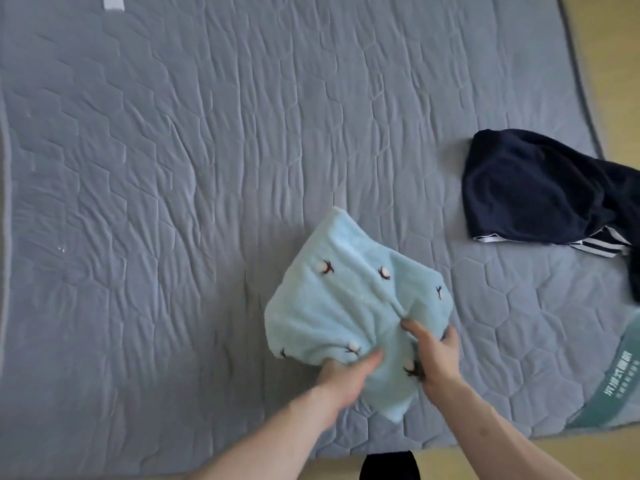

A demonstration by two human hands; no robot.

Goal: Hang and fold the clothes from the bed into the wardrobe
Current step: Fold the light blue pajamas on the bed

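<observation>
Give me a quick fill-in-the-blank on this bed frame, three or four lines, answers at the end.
1. Both hands, left and right, grip the light ____ fleece garment.
2. The dark navy garment has ____ stripes at its hem.
3. Seen from this camera, the navy garment lies to the ____ of the fleece one.
4. Both garments lie on a grey quilted ____.

Answers: blue; white; right; mattress

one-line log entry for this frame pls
step: folding | left hand: grips blue garment | right hand: grips same | navy garment: on bed, apart, untouched
</observation>
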